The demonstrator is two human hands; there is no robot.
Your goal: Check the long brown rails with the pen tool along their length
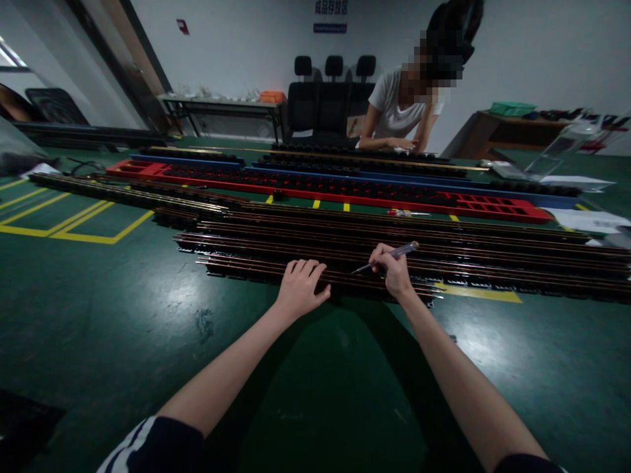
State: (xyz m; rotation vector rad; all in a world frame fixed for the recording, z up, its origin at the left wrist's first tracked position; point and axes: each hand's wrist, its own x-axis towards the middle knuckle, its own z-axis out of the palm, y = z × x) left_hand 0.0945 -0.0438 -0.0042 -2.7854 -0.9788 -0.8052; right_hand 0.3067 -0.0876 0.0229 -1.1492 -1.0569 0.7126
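Long dark strips with thin copper-coloured rods (pixel 296 226) lie side by side across the green surface before me. My right hand (pixel 393 270) grips a screwdriver (pixel 405 249) with a translucent handle. Its thin shaft slants down to the left, and the tip meets or nearly meets the nearest strips; which, I cannot tell. To the left of that tip, my left hand (pixel 302 289) rests with fingers apart on the near edge of the strips. Whatever sits under its fingertips is hidden.
Beyond the strips run a red frame (pixel 513 207) and a blue rail (pixel 493 188). A second screwdriver (pixel 408 213) lies between. Across the table a person (pixel 401 108) leans over the work. Papers (pixel 591 219) and a clear bottle (pixel 562 151) are at right. Yellow tape lines (pixel 83 238) mark the left.
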